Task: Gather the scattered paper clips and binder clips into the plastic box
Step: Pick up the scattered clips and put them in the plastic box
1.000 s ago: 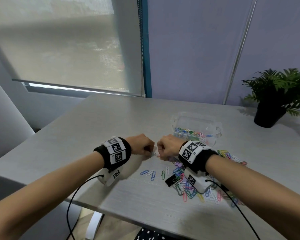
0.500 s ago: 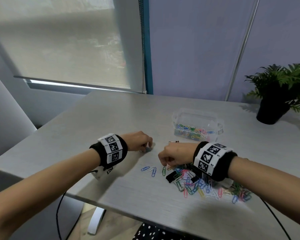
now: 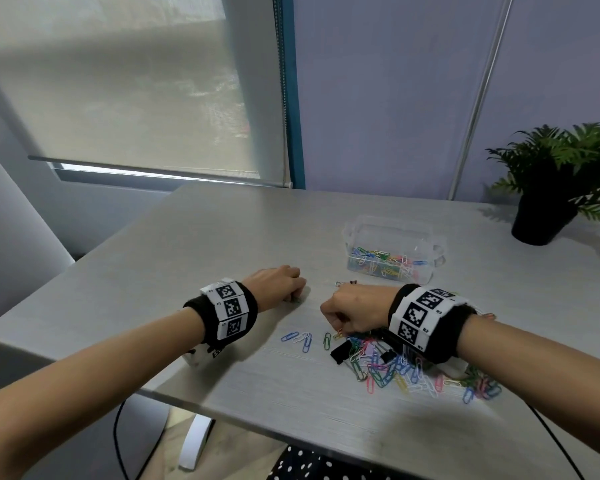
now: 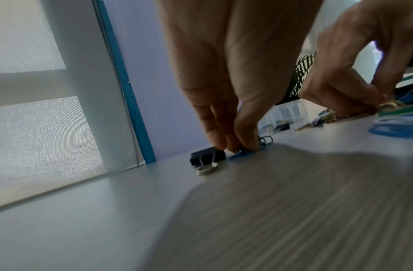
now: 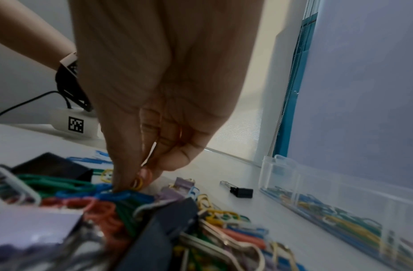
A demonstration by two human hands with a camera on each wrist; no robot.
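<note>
A pale grey bench (image 3: pixel 194 244) stands against a lavender wall, with a lowered roller blind (image 3: pixel 118 81) at the far left and a potted plant (image 3: pixel 548 188) at the far right corner. Toward the back right of the bench sits the clear plastic box (image 3: pixel 392 233), its floor already covered with coloured paper clips.

Near the front edge lies a dense heap of paper clips (image 3: pixel 392 370) in many colours, mixed with a few dark binder clips. Three blue and white clips and a green one lie just left of the heap.

The person's right hand (image 3: pixel 352 308) is over the left end of the heap, fingers curled down; in the right wrist view the thumb and fingertips (image 5: pixel 122 176) pinch a yellow paper clip (image 5: pixel 137 183) at the pile's edge.

The left hand (image 3: pixel 278 282) is well to the left, fingertips down on the bench. The left wrist view shows them closed narrowly on a blue paper clip (image 4: pixel 241 155) that lies flat on the surface, with a black binder clip (image 4: pixel 206 157) just beside them.

Another small black binder clip (image 3: pixel 347 283) lies alone between the right hand and the box.
</note>
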